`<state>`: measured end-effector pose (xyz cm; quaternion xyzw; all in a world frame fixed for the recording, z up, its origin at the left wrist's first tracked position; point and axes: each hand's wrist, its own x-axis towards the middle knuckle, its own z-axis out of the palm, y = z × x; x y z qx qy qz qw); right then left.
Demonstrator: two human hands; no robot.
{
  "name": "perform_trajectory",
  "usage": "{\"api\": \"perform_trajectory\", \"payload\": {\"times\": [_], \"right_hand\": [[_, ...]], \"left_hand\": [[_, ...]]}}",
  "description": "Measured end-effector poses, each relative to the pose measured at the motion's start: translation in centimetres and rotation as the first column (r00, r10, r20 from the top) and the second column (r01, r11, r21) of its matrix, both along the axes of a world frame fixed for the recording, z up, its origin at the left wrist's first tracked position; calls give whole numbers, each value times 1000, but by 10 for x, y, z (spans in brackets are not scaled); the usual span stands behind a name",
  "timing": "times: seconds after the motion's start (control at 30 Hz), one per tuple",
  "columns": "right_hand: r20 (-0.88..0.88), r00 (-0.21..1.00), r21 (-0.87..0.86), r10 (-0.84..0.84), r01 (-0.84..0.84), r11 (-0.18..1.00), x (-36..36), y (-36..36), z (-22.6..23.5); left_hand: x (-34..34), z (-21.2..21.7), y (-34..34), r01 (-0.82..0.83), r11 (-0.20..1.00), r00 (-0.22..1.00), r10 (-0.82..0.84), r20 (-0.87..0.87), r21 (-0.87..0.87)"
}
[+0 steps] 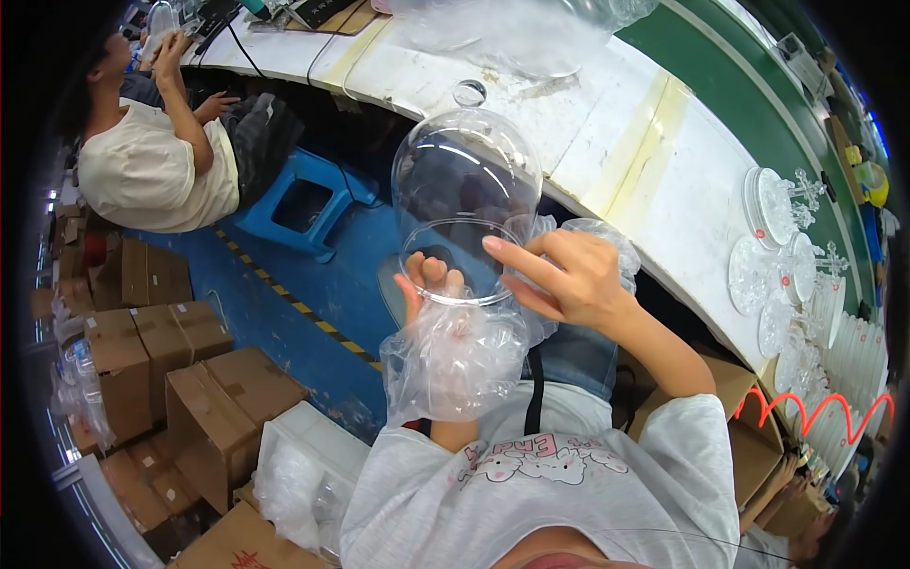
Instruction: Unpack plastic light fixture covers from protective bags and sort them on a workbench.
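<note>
Evidently left hand (432,279) grips clear dome (464,171) near rim; right hand (580,275) loose, fingers extended; shirt (559,486) shows pink lettering (545,446).

wears lt grey tee (654,498) w/ cartoon print (557,467).

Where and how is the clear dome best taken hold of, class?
Probably by the round knob of the clear dome, coming from the side of the white bench. The knob juts from the closed end, pointing away from the wearer, while the left hand and right hand are at the open rim. The smooth, rounded wall looks harder to grip.
</note>
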<state>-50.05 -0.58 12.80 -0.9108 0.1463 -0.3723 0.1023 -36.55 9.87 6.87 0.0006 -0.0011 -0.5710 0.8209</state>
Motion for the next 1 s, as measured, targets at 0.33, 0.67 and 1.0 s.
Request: {"api": "perform_trajectory", "payload": {"times": [0.33, 0.67, 1.0], "right_hand": [[35, 998, -22, 57, -56, 998, -10, 9, 10], [82, 997, 162, 13, -26, 987, -8, 21, 36], [93, 995, 132, 40, -52, 990, -5, 21, 33]], "left_hand": [[-1, 18, 21, 28, 999, 999, -30, 44, 36], [-9, 45, 34, 11, 992, 1000, -9, -11, 123], [-13, 50, 39, -55, 987, 998, 49, 47, 148]]}}
